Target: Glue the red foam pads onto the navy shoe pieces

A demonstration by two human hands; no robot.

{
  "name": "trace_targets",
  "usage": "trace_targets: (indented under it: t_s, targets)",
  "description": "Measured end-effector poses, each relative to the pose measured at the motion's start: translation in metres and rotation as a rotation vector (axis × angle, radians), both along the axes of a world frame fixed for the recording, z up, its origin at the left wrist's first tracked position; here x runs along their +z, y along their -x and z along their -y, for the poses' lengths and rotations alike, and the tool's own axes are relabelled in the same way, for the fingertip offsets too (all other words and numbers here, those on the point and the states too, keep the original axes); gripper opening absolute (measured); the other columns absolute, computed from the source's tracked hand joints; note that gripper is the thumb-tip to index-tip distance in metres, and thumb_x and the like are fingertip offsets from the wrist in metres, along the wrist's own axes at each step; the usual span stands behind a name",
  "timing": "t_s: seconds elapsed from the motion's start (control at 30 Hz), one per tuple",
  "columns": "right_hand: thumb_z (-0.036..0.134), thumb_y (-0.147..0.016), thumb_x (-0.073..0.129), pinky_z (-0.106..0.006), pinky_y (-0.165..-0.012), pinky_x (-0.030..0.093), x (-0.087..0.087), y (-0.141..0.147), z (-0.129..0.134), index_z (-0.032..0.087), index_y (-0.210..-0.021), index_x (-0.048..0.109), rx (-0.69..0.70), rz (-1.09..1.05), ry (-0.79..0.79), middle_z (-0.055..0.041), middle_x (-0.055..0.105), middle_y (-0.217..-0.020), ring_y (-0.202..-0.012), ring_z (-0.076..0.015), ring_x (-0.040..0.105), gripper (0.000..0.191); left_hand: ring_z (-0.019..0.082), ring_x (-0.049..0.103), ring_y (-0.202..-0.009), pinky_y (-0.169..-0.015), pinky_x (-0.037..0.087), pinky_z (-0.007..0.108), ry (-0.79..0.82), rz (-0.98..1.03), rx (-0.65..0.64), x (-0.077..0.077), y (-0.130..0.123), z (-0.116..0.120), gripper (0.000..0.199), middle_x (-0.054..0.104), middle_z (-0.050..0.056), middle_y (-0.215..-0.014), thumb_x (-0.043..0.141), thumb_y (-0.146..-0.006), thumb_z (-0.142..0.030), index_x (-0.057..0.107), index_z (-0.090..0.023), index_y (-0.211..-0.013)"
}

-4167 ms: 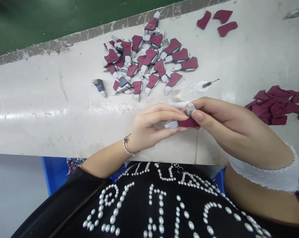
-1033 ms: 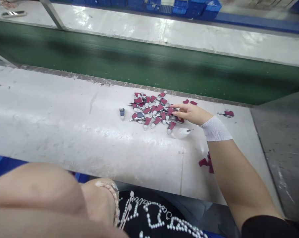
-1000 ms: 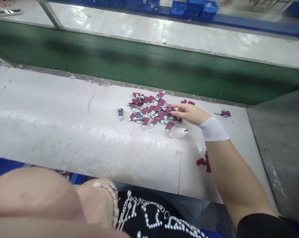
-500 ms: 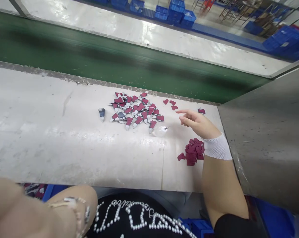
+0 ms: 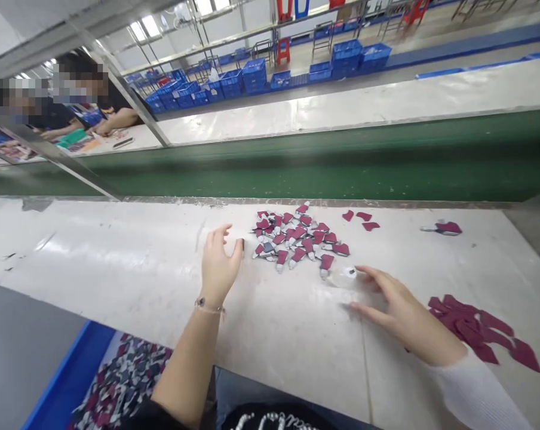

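My left hand rests open on the counter, fingers spread and holding nothing, just left of the heap of red-and-grey parts. My right hand is open too, fingertips touching a small clear bottle near the heap. I judge this a reach between pieces; next I need a firm pinch on one part from the heap's edge.

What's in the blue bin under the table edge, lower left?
The blue plastic bin holds a heap of small dark red, grey and white parts. The white table and left forearm cover the rest.
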State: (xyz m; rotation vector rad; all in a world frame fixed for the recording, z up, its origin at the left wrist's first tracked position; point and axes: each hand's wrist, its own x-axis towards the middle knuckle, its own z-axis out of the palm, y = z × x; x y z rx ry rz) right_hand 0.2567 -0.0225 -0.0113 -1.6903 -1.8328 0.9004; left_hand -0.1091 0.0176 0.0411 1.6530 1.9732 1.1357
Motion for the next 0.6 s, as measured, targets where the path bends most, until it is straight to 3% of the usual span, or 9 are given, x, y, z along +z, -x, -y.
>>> trace_targets:
  t_s: [0.07,0.17,0.3,0.4,0.47,0.53,0.6]
  targets:
    - [0.073,-0.076,0.07,-0.063,-0.101,0.051,-0.007,0.02,-0.014,0.02,-0.129,0.064,-0.014,-0.025,0.003,-0.0188,0.068,-0.127,-0.119,-0.0422,0.063,0.075,0.032,0.061,-0.116,-0.111,0.047,0.056,0.1,-0.041,0.063,-0.019,0.004,-0.014,0.037,0.061,0.015,-0.123,0.072,-0.086,-0.029,0.068,-0.018,-0.121]
    - [0.072,-0.08,0.065,-0.064,-0.099,0.052,-0.004,0.034,-0.025,0.02,-0.108,0.067,-0.007,-0.068,0.04,-0.0182,0.071,-0.118,-0.114,-0.0426,0.064,0.059,0.031,0.065,-0.113,-0.109,0.048,0.053,0.168,0.022,0.028,-0.039,0.006,-0.023,0.027,0.067,0.015,-0.114,0.065,-0.089,-0.023,0.068,-0.016,-0.114]
    - [0.066,-0.088,0.065,-0.046,-0.087,0.061,0.021,0.027,-0.01,0.023,-0.111,0.067,0.056,-0.176,0.121,-0.0122,0.074,-0.115,-0.105,-0.0338,0.072,0.049,0.02,0.073,-0.091,-0.086,0.058,0.036,0.239,0.222,-0.067,-0.035,0.001,-0.004,0.045,0.073,0.009,-0.101,0.057,-0.098,-0.031,0.051,-0.018,-0.141]
    - [0.063,-0.088,0.066,-0.045,-0.088,0.062,0.047,0.02,0.011,0.029,-0.129,0.061,-0.018,-0.332,0.163,-0.0088,0.075,-0.111,-0.104,-0.0342,0.072,0.053,0.013,0.067,-0.075,-0.072,0.054,0.026,0.352,0.587,-0.258,-0.021,-0.018,0.017,0.04,0.072,0.004,-0.09,0.056,-0.101,-0.043,0.056,-0.021,-0.135]
    - [0.063,-0.088,0.065,-0.045,-0.082,0.063,0.059,0.015,0.02,0.035,-0.142,0.052,-0.11,-0.408,0.183,-0.0076,0.075,-0.106,-0.101,-0.0355,0.072,0.062,0.012,0.066,-0.076,-0.073,0.054,0.025,0.483,0.805,-0.455,-0.013,-0.039,0.026,0.039,0.074,0.004,-0.092,0.068,-0.095,-0.046,0.064,-0.022,-0.125]
    - [0.06,-0.086,0.068,-0.042,-0.064,0.062,0.064,0.006,0.023,0.042,-0.148,0.044,-0.177,-0.439,0.177,-0.007,0.075,-0.103,-0.095,-0.0361,0.072,0.068,0.014,0.069,-0.083,-0.078,0.057,0.028,0.648,0.885,-0.674,-0.008,-0.062,0.029,0.048,0.076,0.006,-0.1,0.085,-0.08,-0.041,0.069,-0.022,-0.121]
    - [0.053,-0.085,0.073,-0.038,-0.052,0.058,0.062,-0.007,0.02,0.049,-0.142,0.043,-0.174,-0.485,0.122,-0.0054,0.076,-0.096,-0.085,-0.034,0.073,0.065,0.015,0.072,-0.083,-0.082,0.06,0.033,0.782,0.864,-0.829,-0.008,-0.082,0.028,0.051,0.077,0.007,-0.104,0.09,-0.075,-0.037,0.07,-0.021,-0.12]
